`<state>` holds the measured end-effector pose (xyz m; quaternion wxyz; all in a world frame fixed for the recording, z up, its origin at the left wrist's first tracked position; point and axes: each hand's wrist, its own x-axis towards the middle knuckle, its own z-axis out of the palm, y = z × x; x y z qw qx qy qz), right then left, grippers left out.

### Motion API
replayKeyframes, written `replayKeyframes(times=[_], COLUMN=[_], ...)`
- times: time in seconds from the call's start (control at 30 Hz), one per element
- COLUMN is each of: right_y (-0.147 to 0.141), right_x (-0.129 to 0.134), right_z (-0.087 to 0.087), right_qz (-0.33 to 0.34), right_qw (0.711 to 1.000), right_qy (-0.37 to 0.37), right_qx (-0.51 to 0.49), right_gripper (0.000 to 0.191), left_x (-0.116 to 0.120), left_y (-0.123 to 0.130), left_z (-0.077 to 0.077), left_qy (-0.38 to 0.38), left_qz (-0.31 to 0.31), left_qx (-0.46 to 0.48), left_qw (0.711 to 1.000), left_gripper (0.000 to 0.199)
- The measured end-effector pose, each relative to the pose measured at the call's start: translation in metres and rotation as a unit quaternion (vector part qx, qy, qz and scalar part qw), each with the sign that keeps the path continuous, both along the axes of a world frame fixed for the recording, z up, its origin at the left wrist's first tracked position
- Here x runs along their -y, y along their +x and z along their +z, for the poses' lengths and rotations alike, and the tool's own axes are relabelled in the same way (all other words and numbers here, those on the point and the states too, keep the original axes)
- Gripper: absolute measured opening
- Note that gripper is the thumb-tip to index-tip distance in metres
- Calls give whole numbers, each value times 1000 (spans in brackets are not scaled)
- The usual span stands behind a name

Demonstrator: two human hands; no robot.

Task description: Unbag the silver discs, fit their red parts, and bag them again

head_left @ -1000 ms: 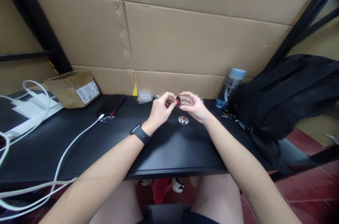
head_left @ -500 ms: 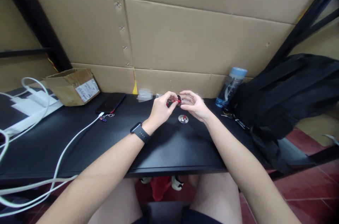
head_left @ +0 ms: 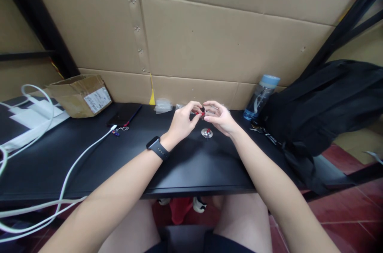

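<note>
Above the table, my left hand [head_left: 187,120] pinches a red cord [head_left: 201,113] between thumb and fingers. The cord runs to a small finger cymbal [head_left: 204,111] held on edge, mostly hidden by my fingers. My right hand [head_left: 220,118] curls round the rim of the same cymbal from the other side, thumb below and fingers above. Just beneath the hands, a second silver finger cymbal [head_left: 204,134] lies on the black table [head_left: 191,165], domed side up, with a red cord at its centre.
Clear plastic bags [head_left: 163,106] lie by the cardboard wall. To the left are a phone [head_left: 123,115] on a white cable, an open cardboard box [head_left: 80,99] and white chargers. At right stand a water bottle [head_left: 259,99] and a black backpack [head_left: 323,105], with keys [head_left: 256,127] beside them.
Both hands keep nearly the same place and grip, with the left fingers shifted slightly on the cord. The whole view has tilted a little; the cymbal on the table lies where it was.
</note>
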<state>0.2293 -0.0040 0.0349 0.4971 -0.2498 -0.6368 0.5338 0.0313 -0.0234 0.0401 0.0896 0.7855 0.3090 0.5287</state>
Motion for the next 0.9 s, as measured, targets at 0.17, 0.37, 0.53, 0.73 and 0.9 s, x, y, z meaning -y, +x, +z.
replayKeyframes(times=[0.17, 0.37, 0.53, 0.73, 0.9], right_y=[0, -1, -6, -10, -10], right_x=[-1, -2, 2, 0, -4], right_z=[-1, -2, -1, -7, -11], right_qz=[-8, -14, 5, -12, -27], right_qw=[1000, 1000, 1000, 999, 999], right_qy=[1, 6, -21, -37, -19], right_qx=[7, 15, -7, -14, -5], right_gripper=[61, 63, 60, 42, 42], left_x=[2, 4, 4, 4, 4], left_y=[0, 0, -2, -3, -4], left_z=[1, 3, 3, 6, 7], left_qy=[16, 11, 6, 21, -31], left_qz=[18, 18, 21, 28, 20], left_qx=[-18, -15, -19, -65, -38], left_qw=[1000, 1000, 1000, 997, 999], left_gripper=[25, 28, 45, 47, 43])
